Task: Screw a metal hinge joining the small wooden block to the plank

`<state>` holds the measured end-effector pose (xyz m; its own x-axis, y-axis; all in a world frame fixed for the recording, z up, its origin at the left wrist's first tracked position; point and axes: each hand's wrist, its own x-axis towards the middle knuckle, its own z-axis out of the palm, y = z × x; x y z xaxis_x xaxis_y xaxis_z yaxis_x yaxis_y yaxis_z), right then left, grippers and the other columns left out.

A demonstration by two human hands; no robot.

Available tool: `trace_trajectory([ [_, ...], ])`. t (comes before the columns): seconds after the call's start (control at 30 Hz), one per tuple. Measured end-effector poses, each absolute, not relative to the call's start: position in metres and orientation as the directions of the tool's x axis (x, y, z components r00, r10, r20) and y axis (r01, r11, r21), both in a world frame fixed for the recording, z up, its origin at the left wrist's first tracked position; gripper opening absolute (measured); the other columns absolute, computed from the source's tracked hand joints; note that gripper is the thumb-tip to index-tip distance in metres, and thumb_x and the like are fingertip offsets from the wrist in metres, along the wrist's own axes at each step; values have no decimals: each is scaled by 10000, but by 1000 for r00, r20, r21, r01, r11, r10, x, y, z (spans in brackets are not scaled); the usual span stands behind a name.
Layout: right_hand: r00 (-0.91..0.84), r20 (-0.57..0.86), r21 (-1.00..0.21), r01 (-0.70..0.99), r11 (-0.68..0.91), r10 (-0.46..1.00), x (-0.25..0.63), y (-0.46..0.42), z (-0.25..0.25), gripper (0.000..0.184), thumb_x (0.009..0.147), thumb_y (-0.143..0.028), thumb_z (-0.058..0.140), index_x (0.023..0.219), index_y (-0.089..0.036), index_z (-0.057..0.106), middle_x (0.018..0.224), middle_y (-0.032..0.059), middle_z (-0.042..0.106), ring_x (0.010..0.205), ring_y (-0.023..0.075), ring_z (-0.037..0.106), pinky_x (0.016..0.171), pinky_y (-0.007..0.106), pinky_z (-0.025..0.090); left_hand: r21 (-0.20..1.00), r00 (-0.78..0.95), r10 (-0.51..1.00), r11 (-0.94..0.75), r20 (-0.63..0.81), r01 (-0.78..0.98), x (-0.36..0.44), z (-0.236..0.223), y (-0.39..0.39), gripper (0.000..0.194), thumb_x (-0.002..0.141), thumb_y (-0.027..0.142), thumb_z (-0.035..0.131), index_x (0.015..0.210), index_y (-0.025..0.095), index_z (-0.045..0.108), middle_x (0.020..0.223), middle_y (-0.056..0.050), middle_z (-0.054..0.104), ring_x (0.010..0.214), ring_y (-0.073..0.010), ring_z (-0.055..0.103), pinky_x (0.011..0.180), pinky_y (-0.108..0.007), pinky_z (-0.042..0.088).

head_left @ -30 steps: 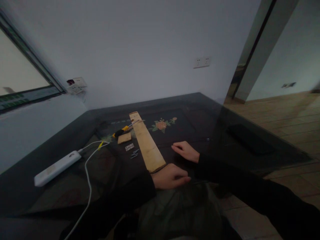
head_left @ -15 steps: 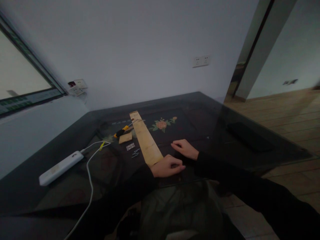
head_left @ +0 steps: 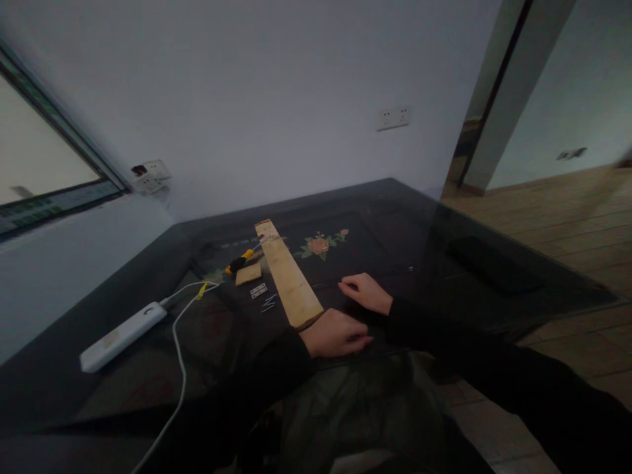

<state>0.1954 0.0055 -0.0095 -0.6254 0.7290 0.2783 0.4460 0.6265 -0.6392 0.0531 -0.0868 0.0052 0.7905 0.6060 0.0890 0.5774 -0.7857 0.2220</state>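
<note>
A long pale wooden plank [head_left: 288,273] lies on the dark glass-topped table [head_left: 444,217], running away from me. My left hand [head_left: 336,334] rests palm down at the plank's near end, fingers loosely curled on the table, holding nothing I can see. My right hand [head_left: 364,291] lies just right of the plank, fingers bent under, nothing visible in it. Left of the plank sit a small wooden block [head_left: 247,274], a metal hinge [head_left: 257,290], a few nails [head_left: 268,303] and a yellow-handled screwdriver [head_left: 240,260].
A white power strip [head_left: 123,334] with a white cable [head_left: 178,342] lies at the left. A flower decal [head_left: 320,244] shows under the glass. The table's right edge borders a wooden floor [head_left: 567,210]; a wall with sockets [head_left: 394,118] stands behind.
My left hand slid a little forward along the table edge and then back; the view shifted slightly. The right hand and the plank stayed put.
</note>
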Motion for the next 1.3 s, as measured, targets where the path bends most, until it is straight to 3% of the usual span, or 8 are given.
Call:
trace_trajectory([
  [0.3,-626,258,-587,504,634,736,193,2,-12,370,902,-361,442,579,-182,417,555,-31,437,543,89,352,576,263,208,125,802,582,-813,136,569,52,4,-88,338,958,339,458,677,180,559,619,-7,604,593,-116,551,541,-255,286],
  [1.3,-627,243,-566,529,633,741,193,1,-9,370,907,-356,447,580,-182,440,568,-20,472,548,95,355,572,265,209,146,794,591,-806,143,573,51,3,-86,356,977,344,425,690,179,558,642,-10,619,608,-111,564,552,-245,302],
])
